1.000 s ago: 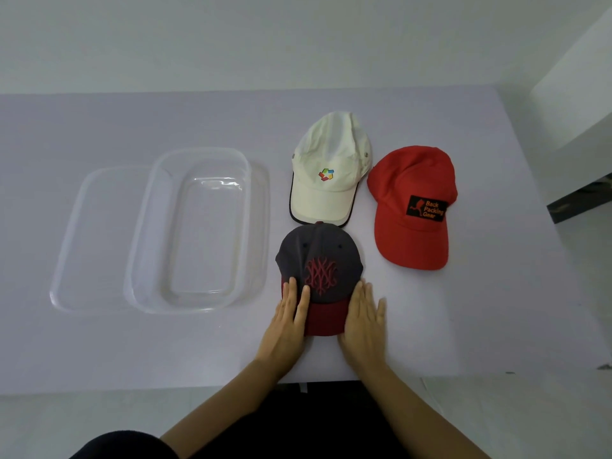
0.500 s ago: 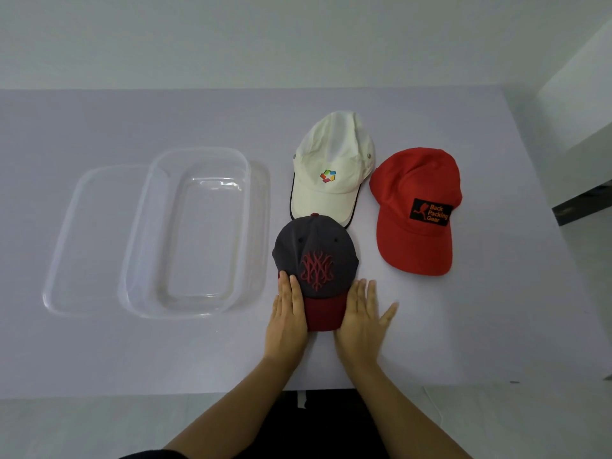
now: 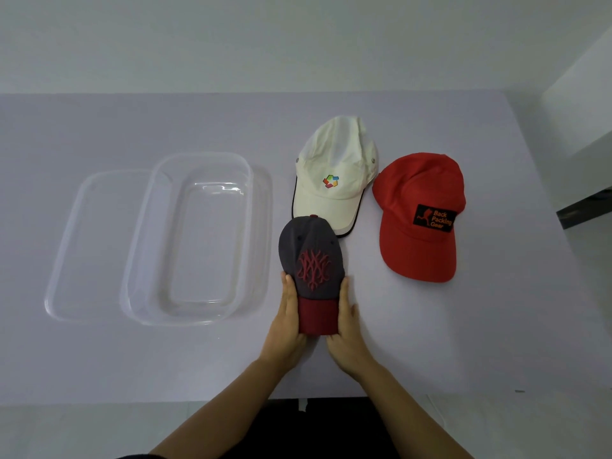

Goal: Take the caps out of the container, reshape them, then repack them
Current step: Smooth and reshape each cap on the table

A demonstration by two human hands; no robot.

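Note:
A dark grey cap with a red embroidered logo and dark red brim is in front of me. My left hand grips the brim's left side and my right hand grips its right side, squeezing the brim narrow. A cream cap with a coloured logo lies behind it, its brim partly under the grey cap's crown. A red cap with a black patch lies to the right. The clear plastic container stands empty to the left.
The container's clear lid lies flat on the table, partly under the container's left side. The white table's near edge runs just under my wrists. A white wall corner and a dark gap show at far right.
My hands went from lying flat beside the brim to gripping it from both sides. The grey cap shifted slightly away from me and its brim looks narrower.

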